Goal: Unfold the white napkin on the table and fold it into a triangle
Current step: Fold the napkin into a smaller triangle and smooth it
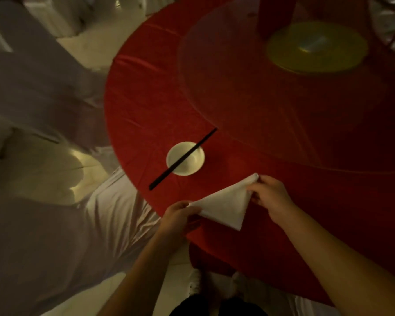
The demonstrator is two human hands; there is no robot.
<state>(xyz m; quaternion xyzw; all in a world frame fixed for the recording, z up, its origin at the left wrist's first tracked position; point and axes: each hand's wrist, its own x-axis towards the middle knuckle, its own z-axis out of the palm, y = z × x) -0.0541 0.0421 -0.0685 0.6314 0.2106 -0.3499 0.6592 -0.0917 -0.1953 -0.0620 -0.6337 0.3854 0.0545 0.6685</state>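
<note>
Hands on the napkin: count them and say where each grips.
2. The left hand pinches the near-left corner of the white napkin; the right hand pinches the far-right corner, near the bowl. The napkin already shows a triangle shape.

chopsticks point(183, 158) on bowl point(185, 158) | napkin point(226, 207) nearer, right, btwn hands

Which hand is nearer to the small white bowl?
Left. The left hand pinches the napkin corner just below the bowl; the right hand holds the far corner, further right.
</note>
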